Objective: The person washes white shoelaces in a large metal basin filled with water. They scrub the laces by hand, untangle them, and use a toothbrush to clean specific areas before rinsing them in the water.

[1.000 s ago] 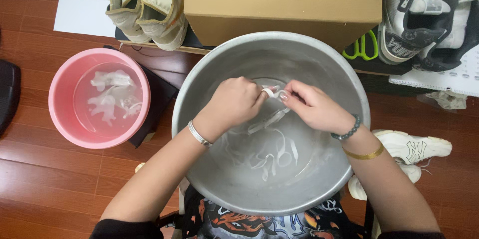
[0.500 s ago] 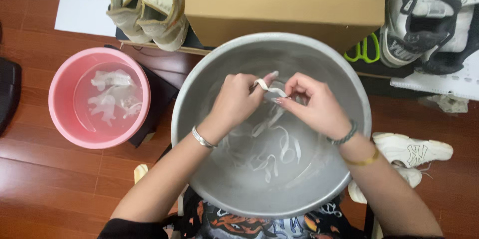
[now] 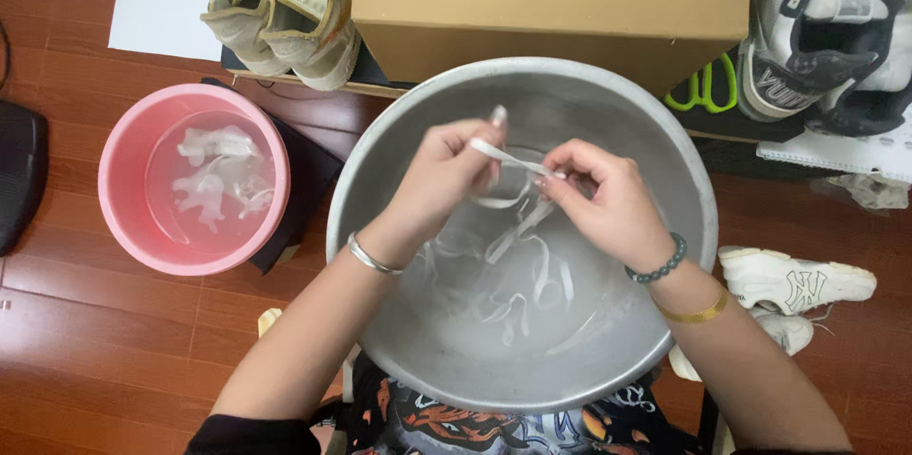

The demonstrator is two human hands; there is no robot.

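Hands: left hand (image 3: 439, 178) and right hand (image 3: 608, 203) both pinch a white shoelace (image 3: 513, 161), stretched taut between them
Shoelace place: above metal basin (image 3: 665, 170), rest trailing in water
Left side: pink bucket (image 3: 128, 227) on floor

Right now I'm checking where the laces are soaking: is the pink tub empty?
No, the pink tub holds water with whitish pieces lying in it.

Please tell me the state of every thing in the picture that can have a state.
white shoelace: wet, stretched between both hands
left hand: pinching the lace
right hand: pinching the lace
metal basin: holds water and more lace
pink bucket: holds water and white items
green scissors: closed, lying flat
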